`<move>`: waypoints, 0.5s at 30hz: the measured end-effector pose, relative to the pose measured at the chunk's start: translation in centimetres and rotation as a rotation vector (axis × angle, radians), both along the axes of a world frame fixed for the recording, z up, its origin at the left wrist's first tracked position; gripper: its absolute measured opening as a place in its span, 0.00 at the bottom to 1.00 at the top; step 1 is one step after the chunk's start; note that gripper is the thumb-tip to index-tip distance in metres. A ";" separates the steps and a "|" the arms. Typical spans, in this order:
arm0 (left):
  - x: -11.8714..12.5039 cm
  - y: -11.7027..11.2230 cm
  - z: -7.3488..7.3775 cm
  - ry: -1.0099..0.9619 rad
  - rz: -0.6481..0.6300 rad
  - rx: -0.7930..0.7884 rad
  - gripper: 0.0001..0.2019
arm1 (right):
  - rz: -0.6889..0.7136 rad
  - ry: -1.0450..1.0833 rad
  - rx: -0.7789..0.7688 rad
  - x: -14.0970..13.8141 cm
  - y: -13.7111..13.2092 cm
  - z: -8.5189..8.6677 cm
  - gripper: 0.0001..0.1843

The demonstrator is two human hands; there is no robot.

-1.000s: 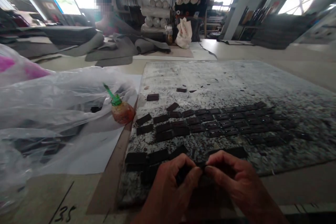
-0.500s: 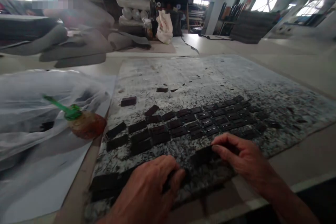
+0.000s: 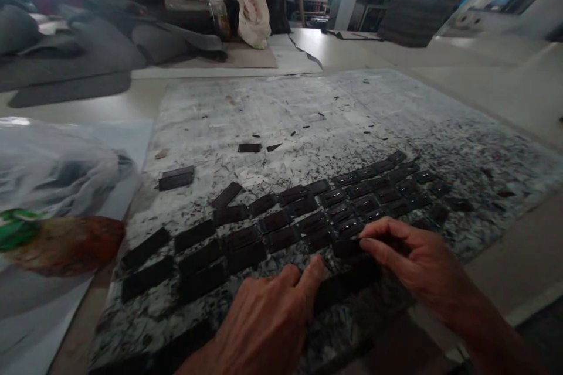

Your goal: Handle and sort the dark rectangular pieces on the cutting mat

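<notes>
My right hand (image 3: 407, 263) pinches the edge of a small dark rectangular piece (image 3: 348, 248) between thumb and fingertips. That piece lies at the near side of rows of similar dark rectangles (image 3: 284, 238), some with wet-looking shiny streaks. My left hand (image 3: 272, 310) rests low in the middle, its index finger stretched toward the pinched piece. The other left fingers are curled, and whatever they hold is hidden from me. A dark strip (image 3: 347, 284) lies between the two hands. All the pieces lie on a stained white sheet (image 3: 211, 111) marked with dark streaks.
On the left, a bottle (image 3: 65, 243) with a green top and reddish-brown contents lies by clear plastic sheeting (image 3: 79, 152). Grey fabric (image 3: 109, 41) is piled behind. A cream bag (image 3: 253, 12) and a jar (image 3: 219, 16) stand on the far table.
My right hand has carried the dark piece away from me, up against the rows. My left index finger, earlier bent, now reaches out near it. The view has turned downward and closer.
</notes>
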State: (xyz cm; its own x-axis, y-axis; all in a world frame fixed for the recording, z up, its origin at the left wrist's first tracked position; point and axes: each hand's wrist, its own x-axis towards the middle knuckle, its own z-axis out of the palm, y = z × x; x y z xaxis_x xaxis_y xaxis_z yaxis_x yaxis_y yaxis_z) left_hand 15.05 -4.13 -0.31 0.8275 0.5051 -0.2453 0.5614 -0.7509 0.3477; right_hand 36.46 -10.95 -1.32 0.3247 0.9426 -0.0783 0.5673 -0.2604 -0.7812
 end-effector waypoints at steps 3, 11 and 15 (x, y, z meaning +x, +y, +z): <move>0.3 0.3 -0.4 0.062 -0.048 -0.023 0.30 | 0.035 0.017 -0.021 -0.2 0.2 0.0 0.11; -0.1 0.3 -0.6 0.068 -0.131 -0.010 0.31 | 0.065 -0.067 0.004 -1.9 1.4 0.3 0.07; -0.5 0.3 -1.0 0.057 -0.172 -0.012 0.27 | 0.102 -0.162 0.043 -2.2 1.8 0.0 0.05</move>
State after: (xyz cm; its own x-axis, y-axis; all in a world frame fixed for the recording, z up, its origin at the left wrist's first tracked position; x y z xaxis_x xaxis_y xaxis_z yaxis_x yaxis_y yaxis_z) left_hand 14.55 -3.78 -1.26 0.8860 0.3540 -0.2993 0.4441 -0.8334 0.3290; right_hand 34.25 -9.17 -1.32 0.2321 0.9727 0.0082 0.7080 -0.1632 -0.6871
